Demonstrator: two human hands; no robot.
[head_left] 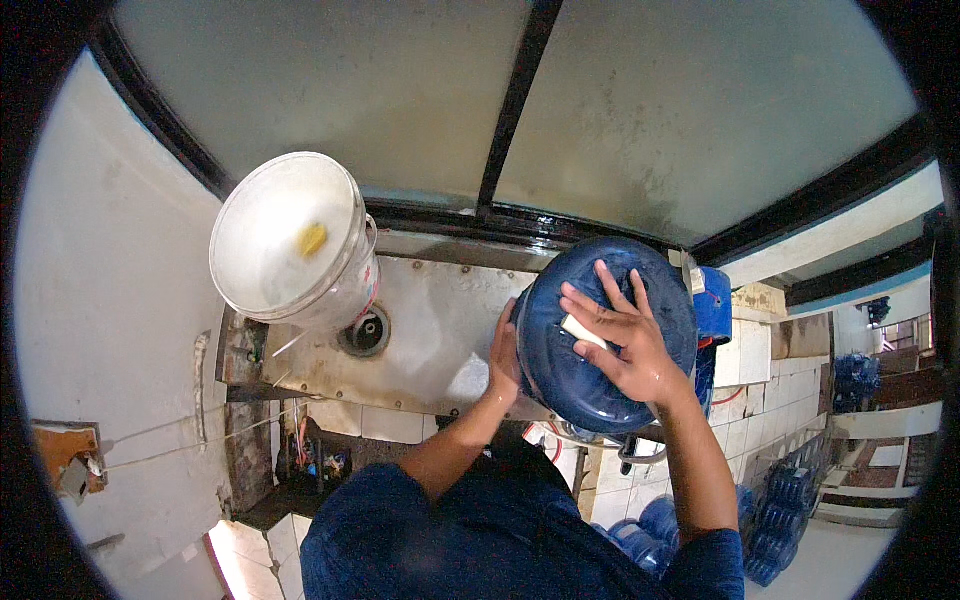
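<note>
Wide frosted glass panes in black frames (710, 110) rose behind a long, wet, stained metal table (440, 310), and a person in a dark blue short-sleeved shirt (430, 540) stood on its near side. Down to the right, a cluster of translucent blue plastic water jugs (785, 510) was gathered below the table's level. A big, round dark-blue plastic jug (570, 385) was at the table's right end, its circular end turned upward, and a round white plastic bucket (335, 305) stood toward the left end. Of the hands, the left hand (505, 360) lay flat against the jug's near-left side, while the right hand (630, 345) was spread over its upturned end, holding a small cream-coloured block (583, 332) against it between thumb and fingers. A round metal drain (369, 330) showed beside the bucket, and inside that lay a small yellow lump (312, 239).
</note>
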